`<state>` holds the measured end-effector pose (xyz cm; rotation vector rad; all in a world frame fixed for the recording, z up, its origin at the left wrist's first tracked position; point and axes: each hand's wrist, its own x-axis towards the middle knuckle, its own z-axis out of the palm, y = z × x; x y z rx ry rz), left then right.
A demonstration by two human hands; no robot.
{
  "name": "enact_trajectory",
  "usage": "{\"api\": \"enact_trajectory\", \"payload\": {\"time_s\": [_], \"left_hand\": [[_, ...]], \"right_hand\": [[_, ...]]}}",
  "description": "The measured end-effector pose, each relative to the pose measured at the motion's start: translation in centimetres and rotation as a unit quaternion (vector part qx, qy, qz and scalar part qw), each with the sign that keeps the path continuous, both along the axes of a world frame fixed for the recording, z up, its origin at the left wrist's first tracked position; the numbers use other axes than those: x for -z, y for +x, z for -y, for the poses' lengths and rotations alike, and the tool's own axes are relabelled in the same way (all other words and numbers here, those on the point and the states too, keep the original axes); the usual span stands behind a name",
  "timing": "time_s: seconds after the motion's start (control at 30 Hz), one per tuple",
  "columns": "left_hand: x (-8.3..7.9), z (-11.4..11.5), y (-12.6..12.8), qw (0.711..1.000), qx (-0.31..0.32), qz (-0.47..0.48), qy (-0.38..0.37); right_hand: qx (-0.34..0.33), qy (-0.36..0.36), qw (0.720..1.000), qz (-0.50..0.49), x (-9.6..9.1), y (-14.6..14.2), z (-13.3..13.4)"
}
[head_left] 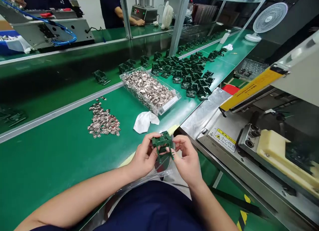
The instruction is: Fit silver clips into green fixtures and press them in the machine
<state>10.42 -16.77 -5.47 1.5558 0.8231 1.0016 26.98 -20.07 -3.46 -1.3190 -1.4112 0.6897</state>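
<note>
Between my two hands, close in front of my body at the table edge, is a dark green plastic frame (163,141) with open gaps and thin prongs. My left hand (144,154) pinches its left side with thumb and fingers. On the opposite side, my right hand (186,158) grips it, thumb at the lower prongs. Whether a small part sits between my right fingertips cannot be made out. Just beyond lies a crumpled white cloth (146,121). A clear tray (161,109) full of small metal pieces (147,86) stands past the cloth.
A loose heap of small metal pieces (103,123) lies on the green table (62,158) at left. Many similar green frames (189,71) are piled beyond the tray. A machine (249,141) with a yellow bar borders the right. A co-worker's arm (124,17) and a fan (270,18) are farther back.
</note>
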Motion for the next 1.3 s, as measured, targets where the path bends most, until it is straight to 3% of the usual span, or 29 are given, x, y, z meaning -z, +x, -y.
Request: {"api": "enact_trajectory", "payload": {"time_s": [0.1,0.2,0.27,0.33,0.4,0.47,0.57,0.67,0.77,0.87,0.97,1.03,1.1,1.17,1.23,1.3], "left_hand": [[-1.6,-0.3,1.8,0.997,0.074,-0.033,-0.005],[-3.8,-1.3,5.0,0.968,0.24,-0.078,0.009],[-5.4,-2.4,8.3,0.935,0.345,-0.078,0.021],[-6.9,-3.4,12.7,0.92,0.383,-0.054,0.072],[-8.2,-3.9,18.0,0.913,0.371,-0.026,0.17],[-9.3,-3.7,23.6,0.899,0.356,-0.014,0.257],[-10.6,-2.6,30.8,0.887,0.367,-0.051,0.275],[-11.5,-2.1,34.1,0.899,0.377,-0.085,0.207],[-11.7,-3.2,31.9,0.931,0.351,-0.014,0.097],[-10.6,-5.3,25.6,0.945,0.325,0.034,0.016],[-8.4,-7.3,18.7,0.962,0.271,-0.017,0.0],[-6.6,-8.1,15.4,0.965,0.259,-0.037,-0.008],[-4.8,-8.4,13.7,0.962,0.27,-0.04,-0.01],[-3.5,-8.4,13.1,0.958,0.284,-0.043,-0.006],[-2.7,-8.5,13.1,0.953,0.301,-0.046,0.0],[-2.1,-8.8,13.2,0.939,0.34,-0.054,0.021]], "right_hand": [[-0.084,0.036,0.992,0.085,-1.4,3.6,1.8],[-0.066,0.055,0.99,0.114,-2.8,8.1,4.9],[0.015,0.063,0.992,0.105,-3.4,11.3,7.8],[0.152,0.096,0.98,0.083,-4.0,14.4,11.1],[0.326,0.157,0.93,0.059,-4.8,17.3,14.0],[0.451,0.191,0.87,0.046,-5.7,19.9,16.0],[0.528,0.181,0.829,0.032,-6.9,23.5,17.3],[0.541,0.133,0.831,0.018,-7.3,26.4,16.8],[0.467,0.049,0.881,0.052,-7.3,28.3,14.8],[0.376,-0.031,0.92,0.105,-7.6,29.1,12.2],[0.343,-0.075,0.927,0.133,-7.8,29.3,10.4],[0.346,-0.091,0.922,0.146,-7.8,29.2,10.1],[0.354,-0.084,0.914,0.181,-7.4,28.8,10.9],[0.407,-0.054,0.884,0.222,-6.4,28.4,13.0],[0.516,-0.051,0.827,0.218,-4.6,28.1,16.3],[0.611,-0.119,0.767,0.155,-2.2,27.9,20.1]]}}
